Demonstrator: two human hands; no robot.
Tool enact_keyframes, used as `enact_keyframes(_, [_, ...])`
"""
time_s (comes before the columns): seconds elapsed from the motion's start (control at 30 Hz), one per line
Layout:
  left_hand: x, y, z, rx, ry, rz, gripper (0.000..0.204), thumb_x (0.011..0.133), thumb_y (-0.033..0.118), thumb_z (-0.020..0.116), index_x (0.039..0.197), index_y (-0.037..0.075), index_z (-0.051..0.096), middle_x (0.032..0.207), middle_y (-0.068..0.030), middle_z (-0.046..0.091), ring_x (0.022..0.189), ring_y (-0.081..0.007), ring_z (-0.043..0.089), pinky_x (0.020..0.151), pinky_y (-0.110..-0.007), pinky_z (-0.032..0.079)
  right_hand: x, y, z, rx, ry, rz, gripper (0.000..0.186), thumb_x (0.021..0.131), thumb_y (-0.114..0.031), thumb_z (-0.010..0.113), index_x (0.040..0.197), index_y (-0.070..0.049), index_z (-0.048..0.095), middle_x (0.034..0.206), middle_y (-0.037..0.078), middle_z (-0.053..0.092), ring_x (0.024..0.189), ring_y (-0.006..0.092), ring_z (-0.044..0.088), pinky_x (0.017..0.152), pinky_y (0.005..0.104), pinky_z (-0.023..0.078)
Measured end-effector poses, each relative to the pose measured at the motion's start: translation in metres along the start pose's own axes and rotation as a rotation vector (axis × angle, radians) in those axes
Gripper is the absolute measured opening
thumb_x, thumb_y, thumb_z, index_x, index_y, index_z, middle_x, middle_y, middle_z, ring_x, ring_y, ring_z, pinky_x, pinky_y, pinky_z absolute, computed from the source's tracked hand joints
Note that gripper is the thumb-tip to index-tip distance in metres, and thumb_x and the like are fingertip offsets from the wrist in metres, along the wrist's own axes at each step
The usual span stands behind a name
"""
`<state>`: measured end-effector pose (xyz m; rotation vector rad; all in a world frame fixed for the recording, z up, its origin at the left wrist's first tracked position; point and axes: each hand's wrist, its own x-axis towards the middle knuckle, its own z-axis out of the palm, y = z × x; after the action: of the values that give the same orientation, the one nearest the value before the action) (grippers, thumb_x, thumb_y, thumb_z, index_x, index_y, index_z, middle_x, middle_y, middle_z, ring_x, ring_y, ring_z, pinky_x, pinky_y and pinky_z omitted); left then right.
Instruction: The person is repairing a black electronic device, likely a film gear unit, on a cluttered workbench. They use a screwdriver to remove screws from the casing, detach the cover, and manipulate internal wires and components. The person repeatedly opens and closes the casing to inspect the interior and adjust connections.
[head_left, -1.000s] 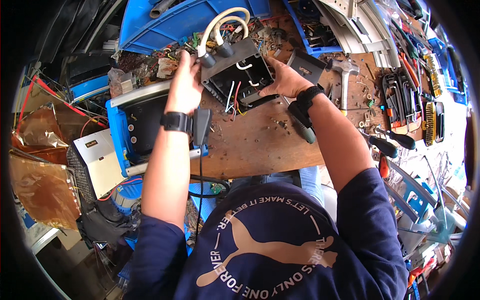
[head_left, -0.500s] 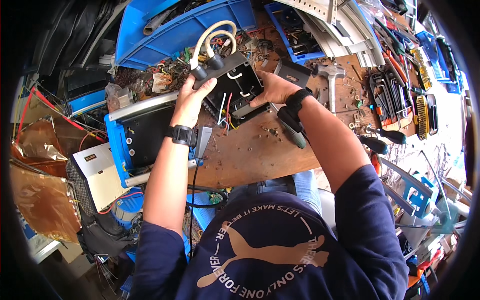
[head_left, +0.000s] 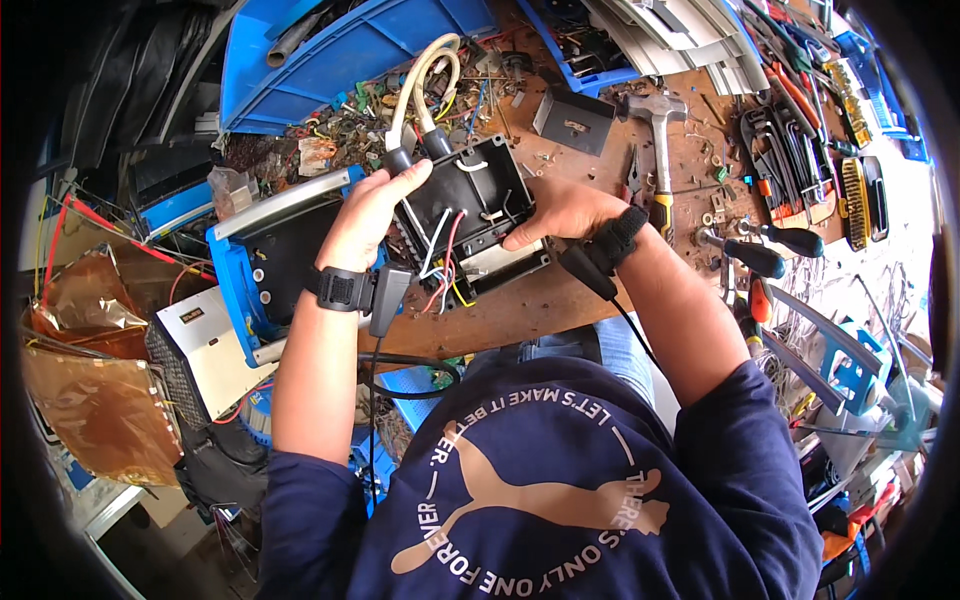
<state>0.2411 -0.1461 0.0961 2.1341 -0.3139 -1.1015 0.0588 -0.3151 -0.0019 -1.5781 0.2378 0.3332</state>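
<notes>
Between my two hands is a black open-topped electronics housing (head_left: 470, 190) with ribbed sides. My left hand (head_left: 362, 215) grips its left side, thumb over the top edge near a black cable connector. On the opposite side, my right hand (head_left: 568, 212) is closed around the wall with the thumb on the near edge. Two thick cream cables (head_left: 408, 95) loop up from black connectors at the far left end. Thin red, white and yellow wires (head_left: 443, 265) stick out toward me. The fingers under the housing are hidden.
A blue-framed case (head_left: 235, 285) lies left of the housing. Behind are a blue bin (head_left: 335, 75) and loose scrap parts. To the right are a dark metal plate (head_left: 575, 122), a hammer (head_left: 660, 140), pliers (head_left: 632, 175), hex keys (head_left: 785, 180) and screwdrivers (head_left: 755, 258).
Both hands have brought the housing closer to me and turned it, so its inside shows more. The dark plate and pliers on the right have come into fuller view.
</notes>
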Motion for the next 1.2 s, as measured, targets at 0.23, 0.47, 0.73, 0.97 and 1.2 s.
enact_keyframes(0.23, [-0.006,-0.007,0.009,-0.076,-0.059,-0.132,0.049,0.084,0.051,0.072,0.104,0.007,0.065,0.093,-0.0031,0.067,0.088,-0.0140,0.062,0.076,-0.033,0.047,-0.010,0.000,0.008,0.173,-0.066,0.001,0.073,0.065,-0.024,0.091,0.123,0.004,0.057,0.108,0.012,0.070,0.100,0.0205,0.063,0.091,0.0336,0.047])
enact_keyframes(0.47, [-0.007,-0.023,0.016,-0.106,-0.063,-0.148,0.050,0.084,0.048,0.072,0.111,0.006,0.063,0.098,-0.0033,0.068,0.086,-0.0132,0.064,0.076,-0.031,0.049,-0.002,0.029,0.022,0.105,0.025,0.017,0.070,0.066,-0.021,0.090,0.122,0.004,0.057,0.107,0.012,0.070,0.100,0.0207,0.062,0.092,0.0340,0.047])
enact_keyframes(0.73, [-0.003,-0.039,0.014,-0.191,-0.089,-0.020,0.061,0.084,0.040,0.075,0.123,-0.004,0.058,0.121,-0.0150,0.063,0.115,-0.0207,0.055,0.103,-0.035,0.036,0.000,0.030,0.028,0.123,-0.004,0.081,0.073,0.066,-0.013,0.084,0.130,0.004,0.052,0.120,0.020,0.065,0.114,0.0285,0.060,0.099,0.0372,0.044])
enact_keyframes(0.97, [-0.004,-0.036,0.013,-0.132,-0.051,-0.051,0.063,0.083,0.041,0.076,0.123,-0.004,0.059,0.116,-0.0145,0.066,0.108,-0.0190,0.059,0.095,-0.030,0.041,0.004,0.039,0.032,0.167,0.019,0.004,0.074,0.065,-0.015,0.090,0.126,0.005,0.053,0.111,0.011,0.068,0.102,0.0167,0.059,0.093,0.0324,0.047])
enact_keyframes(1.2, [-0.003,-0.038,0.017,-0.047,-0.034,0.038,0.063,0.083,0.044,0.076,0.118,-0.006,0.060,0.110,-0.0128,0.067,0.101,-0.0174,0.060,0.091,-0.028,0.043,-0.023,0.016,0.040,0.002,0.260,0.013,0.076,0.066,-0.010,0.087,0.130,0.007,0.051,0.114,0.017,0.067,0.103,0.0226,0.063,0.094,0.0329,0.048])
